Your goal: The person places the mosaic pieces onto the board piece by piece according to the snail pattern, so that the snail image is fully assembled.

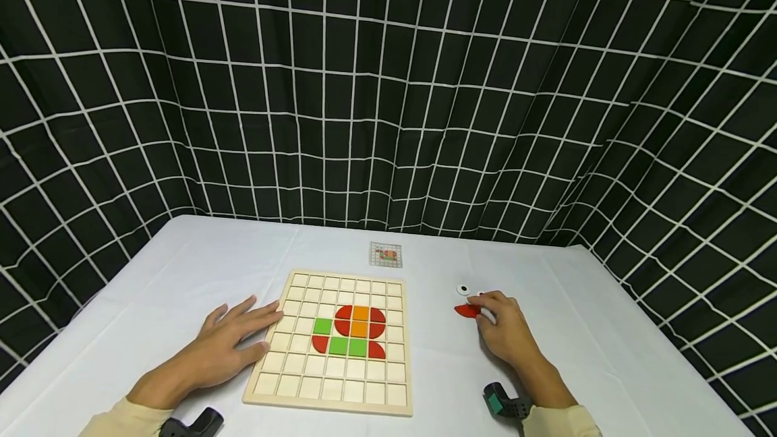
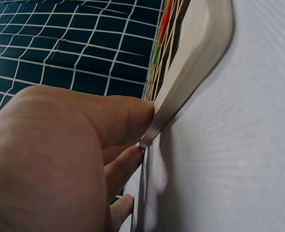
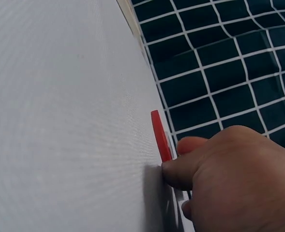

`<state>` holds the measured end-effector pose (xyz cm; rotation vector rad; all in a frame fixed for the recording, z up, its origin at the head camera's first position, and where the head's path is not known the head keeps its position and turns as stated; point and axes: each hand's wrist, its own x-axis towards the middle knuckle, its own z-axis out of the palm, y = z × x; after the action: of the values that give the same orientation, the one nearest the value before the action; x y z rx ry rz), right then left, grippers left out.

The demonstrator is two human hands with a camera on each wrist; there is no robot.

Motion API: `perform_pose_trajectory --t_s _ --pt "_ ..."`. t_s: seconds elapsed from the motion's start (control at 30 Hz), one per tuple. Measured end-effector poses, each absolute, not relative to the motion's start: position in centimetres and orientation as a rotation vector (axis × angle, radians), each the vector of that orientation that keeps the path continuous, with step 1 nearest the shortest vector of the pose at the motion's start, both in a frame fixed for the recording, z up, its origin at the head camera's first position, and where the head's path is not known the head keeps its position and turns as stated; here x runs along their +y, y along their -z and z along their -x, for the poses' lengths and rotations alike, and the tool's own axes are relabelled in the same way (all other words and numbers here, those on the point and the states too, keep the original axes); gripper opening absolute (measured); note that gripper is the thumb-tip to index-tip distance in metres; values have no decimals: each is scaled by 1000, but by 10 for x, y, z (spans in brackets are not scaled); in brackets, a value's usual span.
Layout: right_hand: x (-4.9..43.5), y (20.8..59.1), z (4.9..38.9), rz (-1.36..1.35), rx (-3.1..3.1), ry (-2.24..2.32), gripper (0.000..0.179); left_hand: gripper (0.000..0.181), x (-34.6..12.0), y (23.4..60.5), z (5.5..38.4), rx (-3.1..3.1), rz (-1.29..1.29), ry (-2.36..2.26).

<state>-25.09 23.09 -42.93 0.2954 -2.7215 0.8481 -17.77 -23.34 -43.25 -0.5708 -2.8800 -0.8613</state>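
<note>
My left hand (image 1: 221, 349) rests at the left edge of a wooden grid board (image 1: 324, 390), fingers spread and fairly straight. In the left wrist view its thumb (image 2: 127, 116) touches the board's pale side. To the right of the board, my right hand (image 1: 508, 330) pinches a red piece with a curved edge (image 1: 466, 311) between thumb and fingers. Seen from the right wrist, this red piece (image 3: 160, 137) stands tilted up from the white cloth. Green squares (image 1: 348, 346), orange squares (image 1: 360, 320) and red rounded pieces (image 1: 377, 350) lie in the board's cells.
Just beyond my right fingertips lies a white disc with a black dot (image 1: 463, 289). A small card with a coloured grid pattern (image 1: 386, 255) lies behind the board. White cloth (image 1: 200, 268) covers the table, and a black curtain with white grid lines (image 1: 364, 100) surrounds its back and sides.
</note>
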Motion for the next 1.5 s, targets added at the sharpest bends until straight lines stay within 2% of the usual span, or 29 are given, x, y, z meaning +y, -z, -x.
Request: perform_pose_trajectory --t_s 0.4,0.63,0.77,0.9,1.03,1.3,1.5 --pt "230 429 248 -272 -2760 -761 27 44 -232 430 178 -2878 572 853" --pt "229 427 248 -201 -2788 -745 18 45 -233 430 179 -2891 557 854" --pt "228 426 247 -134 -2796 -763 24 45 -233 430 178 -2889 565 859" --pt "229 427 246 -193 -2788 -731 23 45 -234 429 178 -2881 581 856" --pt "230 427 244 -253 -2815 -689 37 45 -233 430 178 -2888 573 863" --pt "227 427 245 -149 -2852 -705 17 44 -233 430 178 -2868 585 859" --pt "228 428 246 -164 -2843 -707 23 44 -233 430 177 -2879 578 858"
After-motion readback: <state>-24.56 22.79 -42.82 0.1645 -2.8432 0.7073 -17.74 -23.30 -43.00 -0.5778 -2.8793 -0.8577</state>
